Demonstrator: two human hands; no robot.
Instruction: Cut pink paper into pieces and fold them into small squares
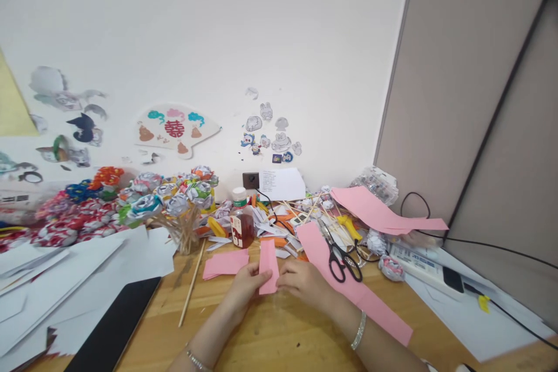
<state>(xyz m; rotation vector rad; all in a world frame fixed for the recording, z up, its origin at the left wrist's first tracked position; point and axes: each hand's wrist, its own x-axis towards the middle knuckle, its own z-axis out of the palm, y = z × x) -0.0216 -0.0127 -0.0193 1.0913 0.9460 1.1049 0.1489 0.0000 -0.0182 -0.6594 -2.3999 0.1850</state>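
Observation:
A folded-looking strip of pink paper point(268, 256) stands raised over the wooden table between my hands. My left hand point(247, 286) pinches its lower left side, thumb on the front face. The fingers of my right hand point(303, 282) are closed at its lower right edge. Just behind my left hand lies a small stack of pink paper pieces point(224, 263). To the right, black-handled scissors point(342, 258) rest on a long pink paper strip point(379, 308). A thin wooden stick point(192, 285) lies to the left of my left hand.
A bottle of reddish liquid point(242, 224) stands behind the paper. Crumpled-paper flowers point(148, 203) and sticks crowd the back left. White sheets point(87, 279) and a black flat object point(117, 325) cover the left. More pink paper point(375, 209) and a white power strip point(422, 270) are right.

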